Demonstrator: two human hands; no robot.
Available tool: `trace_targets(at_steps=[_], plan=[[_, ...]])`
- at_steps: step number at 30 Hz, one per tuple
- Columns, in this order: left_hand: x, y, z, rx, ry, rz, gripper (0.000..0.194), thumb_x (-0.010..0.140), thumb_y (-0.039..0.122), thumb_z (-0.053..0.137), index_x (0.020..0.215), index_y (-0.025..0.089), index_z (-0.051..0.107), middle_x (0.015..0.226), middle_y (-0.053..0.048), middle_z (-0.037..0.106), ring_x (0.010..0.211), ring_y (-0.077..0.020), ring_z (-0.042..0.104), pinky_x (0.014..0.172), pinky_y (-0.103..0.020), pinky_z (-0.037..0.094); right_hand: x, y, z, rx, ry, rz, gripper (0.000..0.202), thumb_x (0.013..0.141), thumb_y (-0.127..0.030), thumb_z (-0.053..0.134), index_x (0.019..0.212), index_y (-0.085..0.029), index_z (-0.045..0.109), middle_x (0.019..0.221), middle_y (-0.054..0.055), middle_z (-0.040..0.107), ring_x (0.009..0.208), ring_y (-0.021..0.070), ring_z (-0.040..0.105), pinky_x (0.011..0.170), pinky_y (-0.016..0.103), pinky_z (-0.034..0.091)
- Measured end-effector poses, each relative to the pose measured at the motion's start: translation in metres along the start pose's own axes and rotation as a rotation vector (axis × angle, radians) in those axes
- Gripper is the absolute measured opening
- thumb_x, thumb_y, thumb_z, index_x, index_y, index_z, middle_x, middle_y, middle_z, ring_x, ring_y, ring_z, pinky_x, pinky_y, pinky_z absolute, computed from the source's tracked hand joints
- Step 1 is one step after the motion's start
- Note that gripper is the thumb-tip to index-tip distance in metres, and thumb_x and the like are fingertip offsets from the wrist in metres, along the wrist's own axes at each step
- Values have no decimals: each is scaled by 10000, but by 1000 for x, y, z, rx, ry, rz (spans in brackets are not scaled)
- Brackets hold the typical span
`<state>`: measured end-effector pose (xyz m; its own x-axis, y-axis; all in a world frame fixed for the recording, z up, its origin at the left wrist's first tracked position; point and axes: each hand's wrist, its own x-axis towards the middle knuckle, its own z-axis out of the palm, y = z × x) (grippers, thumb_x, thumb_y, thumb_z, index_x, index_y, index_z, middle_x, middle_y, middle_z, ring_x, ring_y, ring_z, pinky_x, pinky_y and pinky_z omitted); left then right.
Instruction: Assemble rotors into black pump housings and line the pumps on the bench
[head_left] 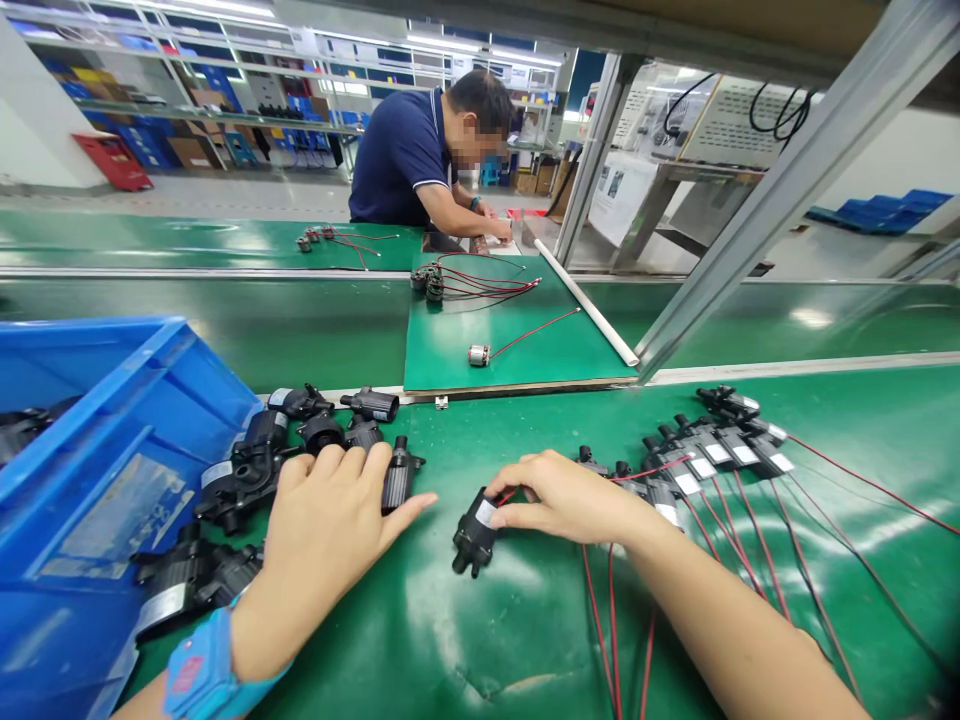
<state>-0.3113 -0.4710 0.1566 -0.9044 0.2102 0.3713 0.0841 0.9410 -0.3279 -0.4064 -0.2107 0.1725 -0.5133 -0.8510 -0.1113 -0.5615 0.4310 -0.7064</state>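
Note:
My right hand (559, 497) pinches a small black pump (474, 535) between thumb and fingers above the green table. A white label shows on the pump's side, and a red wire runs under my fingers. My left hand (330, 520), a blue band (201, 665) on its wrist, reaches over a group of loose black pumps (259, 450) with its thumb stretched out. Just beyond that thumb a ribbed pump (402, 474) stands on the table; I cannot tell whether my fingers touch it. Right of my right hand lie several labelled pumps (705, 455) with red and black wires.
A blue bin (112, 520) holding more black parts stands at the left. Ahead, a green board (450, 345) carries a small motor (478, 355) and a cluster of wired motors (429, 282). A metal post (772, 190) slants up at the right. A co-worker (409, 160) bends over the far bench.

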Motion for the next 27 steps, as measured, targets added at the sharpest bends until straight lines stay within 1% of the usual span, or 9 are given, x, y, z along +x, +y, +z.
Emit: trace_targets(at_steps=[2,4,7,11,14,17,19,23,27], plan=[[0,0,8,22,-59,20,570,897,664,516,1018,119,630,744,-105,619,783,-350,591,699,-468,403,0,7,2,-5,-113,-23,309,945,-464,631,1137,-243,729,1045,13,759,918,187,684,795,279,465],[-2,0,17,-34,-84,23,416,910,504,582,1059,118,625,786,-114,647,816,-339,610,736,-455,420,0,10,2,-32,-138,-88,297,941,-466,638,1103,-238,740,1062,17,755,971,189,677,866,288,463],[-3,0,22,-317,-57,-14,313,899,349,598,1153,167,583,936,-105,677,892,-302,633,808,-431,452,13,17,-8,-142,118,-99,276,952,-426,631,1128,-231,720,1168,36,723,1111,204,628,994,333,432],[-2,3,12,-836,-41,-114,326,895,378,633,1188,260,555,1065,-47,619,982,-239,622,825,-351,502,63,38,-35,-353,531,85,464,895,-375,707,1316,-218,593,1314,97,644,1230,272,545,1046,446,404],[-3,13,9,-1026,-29,-225,319,903,372,638,1189,271,541,1173,-55,584,1085,-238,598,891,-361,510,106,57,-50,-386,601,187,620,836,-325,766,1379,-174,508,1344,160,607,1257,298,529,1073,492,375],[-6,24,18,-1154,-91,-248,321,925,343,619,1209,261,495,1193,-64,599,1110,-238,602,950,-399,505,126,61,-55,-375,586,167,435,865,-212,710,1270,-157,560,1212,126,675,1169,252,589,1144,521,273],[-9,28,24,-1210,-152,-243,315,922,335,630,1191,253,488,1130,-55,623,1053,-232,627,937,-407,518,121,52,-52,-374,566,124,344,887,-200,674,1215,-165,575,1135,83,694,1111,220,609,1157,511,253],[-12,33,28,-1241,-115,-263,327,882,317,690,1147,248,511,1110,-46,627,1034,-234,639,927,-406,532,81,9,-34,-249,486,-79,343,974,-292,573,1309,-231,535,1147,49,669,1013,172,614,973,359,453],[-12,36,27,-1278,-59,-307,570,829,275,754,1306,284,441,1201,-41,634,1063,-227,648,928,-390,545,40,-30,-9,-22,381,-191,282,971,-378,608,1233,-274,623,1128,29,682,1003,168,620,900,296,480]])
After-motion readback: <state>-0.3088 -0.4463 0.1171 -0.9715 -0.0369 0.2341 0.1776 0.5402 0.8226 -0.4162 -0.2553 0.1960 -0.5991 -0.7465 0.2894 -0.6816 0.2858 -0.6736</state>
